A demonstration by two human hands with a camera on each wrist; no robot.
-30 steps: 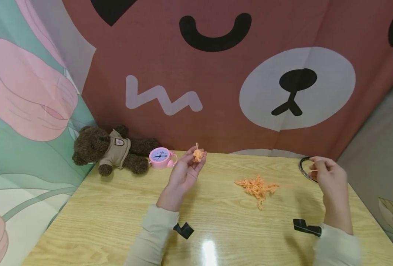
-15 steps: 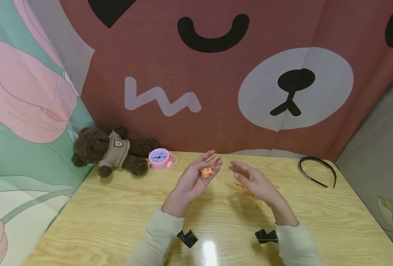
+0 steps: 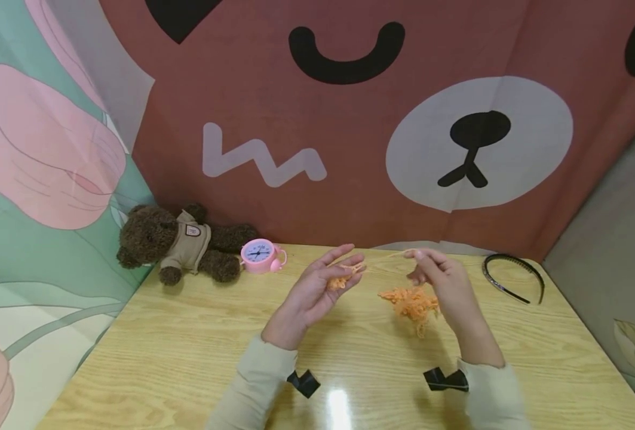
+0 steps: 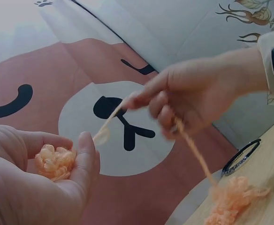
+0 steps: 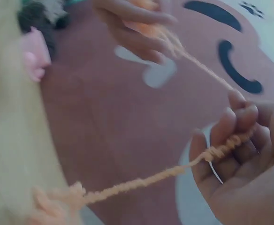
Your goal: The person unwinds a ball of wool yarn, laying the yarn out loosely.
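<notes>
A small ball of orange yarn (image 4: 55, 162) sits in my left hand (image 3: 310, 295), held between thumb and fingers. From it a thin strand (image 5: 205, 69) stretches across to my right hand (image 3: 454, 292), which pinches it between thumb and index finger. The yarn also runs through the curled lower fingers of the right hand and down to a loose, crinkled heap of orange yarn (image 3: 410, 303) on the table. Both hands are raised over the table, the right one just beside the heap. In the right wrist view the left hand is blurred.
A black headband (image 3: 513, 278) lies at the back right of the wooden table (image 3: 188, 358). At the back left are a pink alarm clock (image 3: 258, 255) and a brown teddy bear (image 3: 188, 242) lying on its side. A printed cloth hangs behind the table.
My right hand came left from beside the headband to near the left hand, then drew back slightly right with the strand pinched. The left hand shifted a little right and lower, keeping the ball.
</notes>
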